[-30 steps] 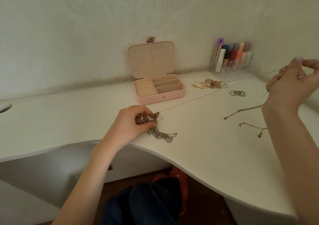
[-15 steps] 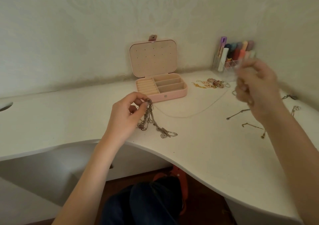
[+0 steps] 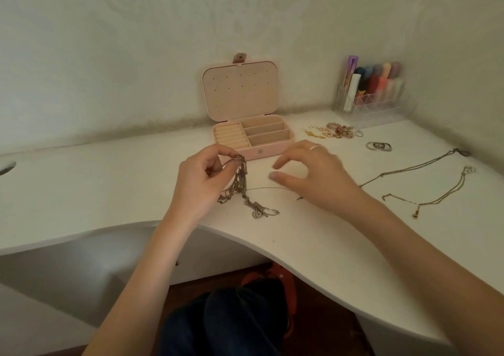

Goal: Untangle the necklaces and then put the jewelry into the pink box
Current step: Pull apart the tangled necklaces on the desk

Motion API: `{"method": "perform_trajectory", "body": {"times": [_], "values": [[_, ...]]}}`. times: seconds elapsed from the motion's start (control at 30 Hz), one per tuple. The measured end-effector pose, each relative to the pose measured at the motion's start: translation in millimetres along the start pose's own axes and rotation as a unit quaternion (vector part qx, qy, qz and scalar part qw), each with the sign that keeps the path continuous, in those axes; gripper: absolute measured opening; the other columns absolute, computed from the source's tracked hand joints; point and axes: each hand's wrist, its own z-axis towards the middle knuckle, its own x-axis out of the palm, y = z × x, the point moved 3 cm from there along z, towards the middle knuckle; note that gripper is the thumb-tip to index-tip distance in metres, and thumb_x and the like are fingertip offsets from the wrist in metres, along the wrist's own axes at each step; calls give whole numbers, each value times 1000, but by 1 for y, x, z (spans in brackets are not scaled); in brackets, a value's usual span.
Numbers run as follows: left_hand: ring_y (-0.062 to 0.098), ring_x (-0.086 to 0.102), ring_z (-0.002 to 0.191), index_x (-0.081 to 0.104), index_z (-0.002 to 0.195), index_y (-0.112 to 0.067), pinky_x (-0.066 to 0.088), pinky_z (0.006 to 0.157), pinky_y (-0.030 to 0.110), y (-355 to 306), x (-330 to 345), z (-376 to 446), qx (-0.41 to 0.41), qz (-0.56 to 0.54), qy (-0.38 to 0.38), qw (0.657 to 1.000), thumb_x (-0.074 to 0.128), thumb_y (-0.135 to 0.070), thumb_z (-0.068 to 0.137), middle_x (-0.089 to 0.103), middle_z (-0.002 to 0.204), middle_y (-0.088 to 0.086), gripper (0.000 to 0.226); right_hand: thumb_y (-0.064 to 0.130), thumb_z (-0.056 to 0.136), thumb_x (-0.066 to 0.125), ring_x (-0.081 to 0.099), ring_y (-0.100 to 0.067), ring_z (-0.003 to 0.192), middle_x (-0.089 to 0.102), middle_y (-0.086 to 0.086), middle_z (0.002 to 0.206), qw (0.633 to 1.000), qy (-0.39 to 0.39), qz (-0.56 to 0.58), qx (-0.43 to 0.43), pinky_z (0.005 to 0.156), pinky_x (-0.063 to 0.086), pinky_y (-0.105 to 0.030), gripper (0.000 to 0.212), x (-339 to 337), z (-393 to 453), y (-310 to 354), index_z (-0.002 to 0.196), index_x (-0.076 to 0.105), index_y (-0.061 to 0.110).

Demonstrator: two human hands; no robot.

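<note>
My left hand [image 3: 201,183] pinches the top of a tangled bunch of necklaces [image 3: 240,189], lifting it so its lower end trails on the white desk. My right hand [image 3: 313,175] hovers just right of the bunch with fingers spread, holding nothing; a thin chain [image 3: 268,188] runs from the tangle toward it. The pink box [image 3: 275,148] stands behind both hands with its lid up and its compartments bare. Two separated necklaces lie to the right, a long one [image 3: 409,168] and a gold one [image 3: 436,197].
Earrings and small charms [image 3: 338,132] and several rings [image 3: 379,146] lie right of the box. A clear organiser with coloured tubes [image 3: 373,91] stands in the back right corner. The desk's curved front edge [image 3: 272,246] runs below my hands; my knees show under it.
My right hand came down from high on the right, let go of a necklace now lying at the right, and moved left beside the tangle. My left hand raised the bunch.
</note>
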Motion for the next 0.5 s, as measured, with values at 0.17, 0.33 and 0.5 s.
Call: {"method": "perform_trajectory", "body": {"times": [0.17, 0.33, 0.5], "values": [[6, 29, 45, 62, 79, -25, 25, 49, 15, -6, 6, -1, 10, -1, 7, 1000, 66, -14, 87, 32, 44, -10, 13, 53, 81, 64, 50, -15, 103, 58, 4, 105, 997, 76, -4, -18, 90, 42, -37, 35, 39, 10, 23, 98, 66, 22], [6, 30, 44, 60, 78, -22, 26, 49, 16, -1, 0, 2, -7, 19, -34, 999, 64, -16, 88, 36, 43, -10, 12, 23, 86, 68, 62, -11, 71, 68, 1, 75, 981, 39, 188, 5, 70, 46, -17, 14, 34, 14, 5, 75, 65, 13], [9, 35, 44, 60, 78, -27, 32, 52, 23, 9, -5, 1, -23, 90, -45, 995, 65, -21, 86, 40, 43, -9, 12, 11, 94, 54, 65, -12, 82, 68, -7, 85, 913, 39, 407, -4, 81, 54, -25, 13, 13, 16, -5, 82, 57, 12]]}}
